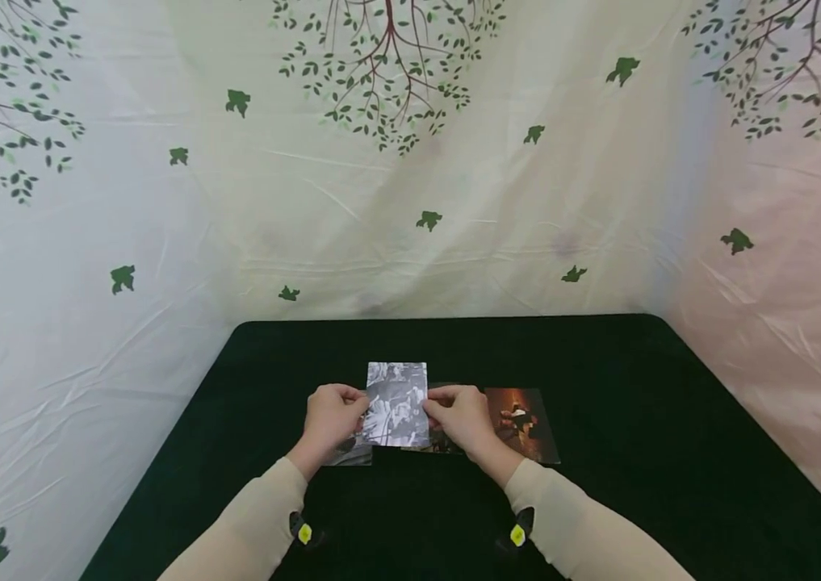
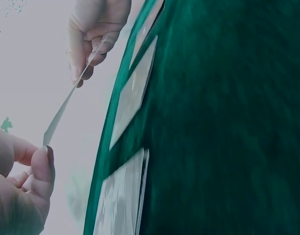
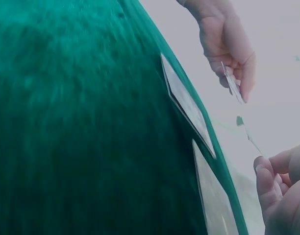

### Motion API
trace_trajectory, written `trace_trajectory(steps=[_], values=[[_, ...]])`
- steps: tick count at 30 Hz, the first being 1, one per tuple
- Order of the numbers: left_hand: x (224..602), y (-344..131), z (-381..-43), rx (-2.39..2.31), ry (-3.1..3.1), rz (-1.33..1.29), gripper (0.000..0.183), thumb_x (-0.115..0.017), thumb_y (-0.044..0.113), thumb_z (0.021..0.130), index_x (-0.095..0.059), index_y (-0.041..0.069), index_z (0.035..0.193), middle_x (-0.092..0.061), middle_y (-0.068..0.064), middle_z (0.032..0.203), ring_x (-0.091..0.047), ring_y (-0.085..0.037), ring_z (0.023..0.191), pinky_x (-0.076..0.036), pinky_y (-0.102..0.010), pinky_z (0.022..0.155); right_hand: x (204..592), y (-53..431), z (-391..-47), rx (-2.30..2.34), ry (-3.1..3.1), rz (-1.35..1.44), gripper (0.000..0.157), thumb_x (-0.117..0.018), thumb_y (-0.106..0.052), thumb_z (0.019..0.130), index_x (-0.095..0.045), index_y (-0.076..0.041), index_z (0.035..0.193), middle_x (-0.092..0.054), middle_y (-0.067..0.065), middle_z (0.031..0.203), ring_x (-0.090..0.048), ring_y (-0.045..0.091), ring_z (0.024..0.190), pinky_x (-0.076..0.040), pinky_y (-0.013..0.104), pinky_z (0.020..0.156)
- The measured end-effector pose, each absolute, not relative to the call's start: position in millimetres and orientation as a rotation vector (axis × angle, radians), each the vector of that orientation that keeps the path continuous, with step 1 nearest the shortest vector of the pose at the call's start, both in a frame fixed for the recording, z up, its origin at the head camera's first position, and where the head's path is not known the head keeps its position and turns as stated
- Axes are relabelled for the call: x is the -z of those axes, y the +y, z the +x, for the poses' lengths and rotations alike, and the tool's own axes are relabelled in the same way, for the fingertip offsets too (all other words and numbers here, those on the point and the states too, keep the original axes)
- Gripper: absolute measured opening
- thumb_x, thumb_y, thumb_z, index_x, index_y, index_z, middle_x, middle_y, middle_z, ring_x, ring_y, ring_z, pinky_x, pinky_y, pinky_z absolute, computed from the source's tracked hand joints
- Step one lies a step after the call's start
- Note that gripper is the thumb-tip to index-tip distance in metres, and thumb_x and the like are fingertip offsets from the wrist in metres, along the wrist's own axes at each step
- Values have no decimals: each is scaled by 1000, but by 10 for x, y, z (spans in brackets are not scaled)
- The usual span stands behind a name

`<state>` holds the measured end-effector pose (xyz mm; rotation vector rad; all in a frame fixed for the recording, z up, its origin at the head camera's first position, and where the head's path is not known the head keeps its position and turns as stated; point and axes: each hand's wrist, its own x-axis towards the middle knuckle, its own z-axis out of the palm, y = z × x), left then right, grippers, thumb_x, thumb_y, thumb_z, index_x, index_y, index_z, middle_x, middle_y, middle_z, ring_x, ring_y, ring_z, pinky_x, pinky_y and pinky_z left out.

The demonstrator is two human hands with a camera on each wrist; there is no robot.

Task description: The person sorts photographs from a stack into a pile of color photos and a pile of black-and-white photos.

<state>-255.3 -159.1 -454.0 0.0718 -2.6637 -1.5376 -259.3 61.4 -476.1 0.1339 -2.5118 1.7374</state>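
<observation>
A black-and-white photo print [image 1: 397, 403] is held upright above the table, pinched between both hands. My left hand [image 1: 333, 420] grips its left edge between thumb and fingers, and my right hand [image 1: 462, 415] pinches the right edge the same way. Both wrist views show the print [image 2: 60, 116] nearly edge-on, off the table. Below it lie more prints: a greyish one [image 1: 352, 454] under the left hand, a dark one [image 1: 442, 442] partly hidden by the held print and right hand, and an orange-brown one [image 1: 522, 426] to the right.
A dark green cloth [image 1: 410, 524] covers the table. In the left wrist view, the nearest print pile [image 2: 121, 198] shows more than one edge. Pale curtains [image 1: 352, 242] printed with leaves and branches hang behind the table and along both sides.
</observation>
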Motion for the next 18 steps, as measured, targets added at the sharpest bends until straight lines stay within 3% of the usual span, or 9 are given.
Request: trace_trajectory(steps=[18], values=[[4592, -2213, -2513, 1421, -2801, 140, 14, -64, 16, 91, -70, 4, 95, -61, -7, 70, -58, -19, 60, -48, -30, 54, 4788, 29, -2572, -1724, -2602, 234, 16, -71, -15, 87, -74, -9, 101, -67, -4, 78, -66, 10, 63, -53, 25, 55]])
